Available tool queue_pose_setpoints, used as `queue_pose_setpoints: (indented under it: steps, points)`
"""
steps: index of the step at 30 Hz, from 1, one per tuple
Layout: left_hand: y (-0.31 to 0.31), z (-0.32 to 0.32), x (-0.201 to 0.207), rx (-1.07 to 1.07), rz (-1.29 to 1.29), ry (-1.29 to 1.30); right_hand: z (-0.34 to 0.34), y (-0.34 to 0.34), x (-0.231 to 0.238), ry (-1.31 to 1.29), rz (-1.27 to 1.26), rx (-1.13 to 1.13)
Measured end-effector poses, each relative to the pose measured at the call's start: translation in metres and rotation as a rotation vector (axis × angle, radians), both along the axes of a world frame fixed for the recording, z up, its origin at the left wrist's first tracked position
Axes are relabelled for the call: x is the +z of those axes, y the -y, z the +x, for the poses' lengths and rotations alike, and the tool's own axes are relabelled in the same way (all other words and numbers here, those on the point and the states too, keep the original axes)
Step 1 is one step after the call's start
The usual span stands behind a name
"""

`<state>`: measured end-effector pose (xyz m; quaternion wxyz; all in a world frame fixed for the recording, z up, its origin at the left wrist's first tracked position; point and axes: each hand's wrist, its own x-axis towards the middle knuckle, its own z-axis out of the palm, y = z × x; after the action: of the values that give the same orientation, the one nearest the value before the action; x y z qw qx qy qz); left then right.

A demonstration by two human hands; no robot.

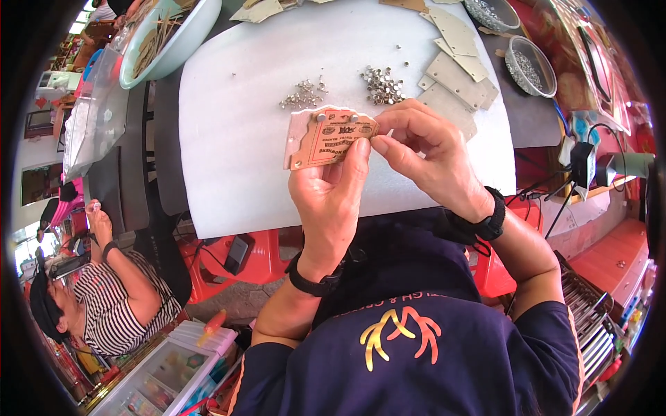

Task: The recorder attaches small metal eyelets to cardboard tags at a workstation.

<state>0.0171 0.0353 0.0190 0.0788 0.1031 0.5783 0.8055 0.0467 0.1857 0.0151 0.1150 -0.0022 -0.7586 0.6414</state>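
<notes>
My left hand (331, 201) grips a flat tan printed panel (340, 142) from below, thumb on its face. The panel has a wavy upper edge, a paler pinkish layer behind its left side and two round silver rivet heads near the top. A small hole shows at its lower left corner. At the panel's right edge, my right hand (437, 156) has thumb and forefinger pinched together; what sits between them is mostly hidden. Just beyond the panel lie a loose pile of small silver rivet parts (305, 93) and a denser heap of silver rivet caps (383, 86).
White foam sheeting (236, 145) covers the table. Flat grey-beige panels (451, 76) overlap along its right side. Bowls of small metal parts (531, 66) stand at the far right; a pale basin (170, 41) stands far left. Another person (118, 291) sits to the left.
</notes>
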Motion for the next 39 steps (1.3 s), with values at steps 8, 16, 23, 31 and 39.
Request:
queue_pose_setpoints:
  steps: [8, 16, 23, 31, 39]
  points:
    - [0.004, -0.002, 0.003, -0.083, -0.02, 0.011, -0.002, -0.007, 0.008, -0.175, 0.174, 0.02]
    - [0.008, 0.001, 0.001, -0.172, 0.07, 0.008, 0.0, -0.007, 0.008, 0.036, -0.035, 0.099]
    - [0.005, 0.0, 0.002, -0.162, -0.002, 0.032, -0.001, -0.014, 0.013, 0.344, -0.291, 0.185]
    - [0.003, -0.013, 0.001, -0.22, 0.02, 0.107, -0.006, -0.031, 0.025, 0.316, -0.249, 0.189]
    - [0.008, -0.015, 0.003, -0.386, 0.005, 0.227, -0.01, -0.097, 0.056, 0.287, -0.083, 0.163]
